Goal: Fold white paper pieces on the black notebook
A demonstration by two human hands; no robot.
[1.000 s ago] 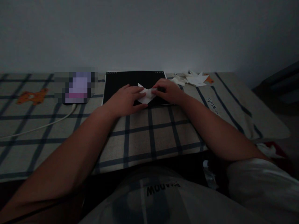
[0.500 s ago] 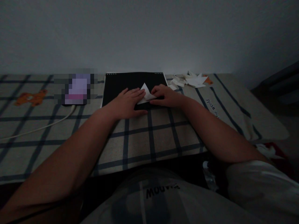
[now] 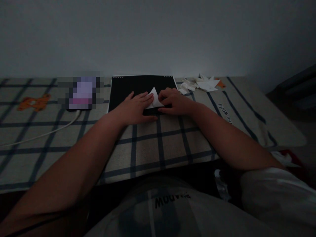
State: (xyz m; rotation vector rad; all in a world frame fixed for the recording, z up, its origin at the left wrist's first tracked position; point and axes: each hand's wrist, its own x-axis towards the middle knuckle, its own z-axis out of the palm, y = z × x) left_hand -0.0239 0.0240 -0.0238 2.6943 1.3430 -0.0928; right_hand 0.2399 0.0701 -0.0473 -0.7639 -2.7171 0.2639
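Observation:
A small white folded paper (image 3: 154, 98), triangular with its tip pointing away from me, lies on a black pad (image 3: 128, 89) on the checked cloth. My left hand (image 3: 135, 107) lies flat with its fingers pressing the paper's left side. From the right, my right hand (image 3: 172, 100) presses the other edge with bent fingers. Both hands hold the paper down against the pad.
A pile of white folded paper pieces (image 3: 199, 84) lies at the back right. To the left of the pad sits a blurred device (image 3: 80, 92), with a white cable (image 3: 41, 133) running left. The checked cloth (image 3: 158, 141) covers the table to the wall.
The paper went from a lifted, crumpled shape to a flat triangle. Both hands drew closer together and now press it onto the pad.

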